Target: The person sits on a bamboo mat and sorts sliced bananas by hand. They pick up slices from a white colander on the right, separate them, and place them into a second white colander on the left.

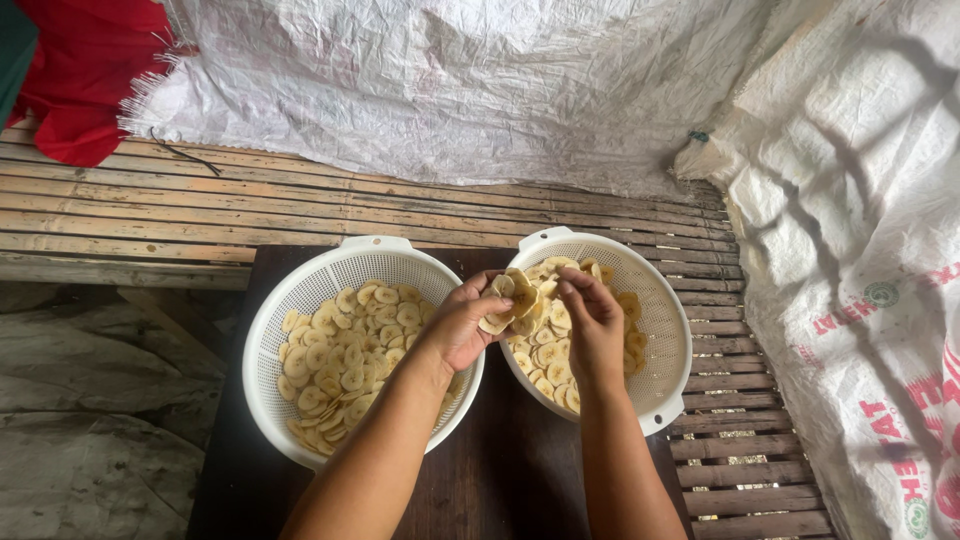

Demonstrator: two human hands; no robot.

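Two white perforated plastic baskets stand side by side on a dark wooden board (pixel 500 470). The left basket (pixel 300 290) holds several separate pale yellow banana slices (pixel 340 360). The right basket (pixel 665 330) holds more slices (pixel 545 365), some stuck together. My left hand (pixel 462 322) grips a clump of stuck banana slices (pixel 510 298) above the gap between the baskets. My right hand (pixel 592 325) is over the right basket, its fingertips pinching at the same clump.
A slatted bamboo floor (pixel 200 205) runs under and behind the board. White woven sacks (pixel 860 250) lie at the right and a white woven sheet (pixel 460 80) at the back. Red cloth (pixel 85 70) sits at the top left.
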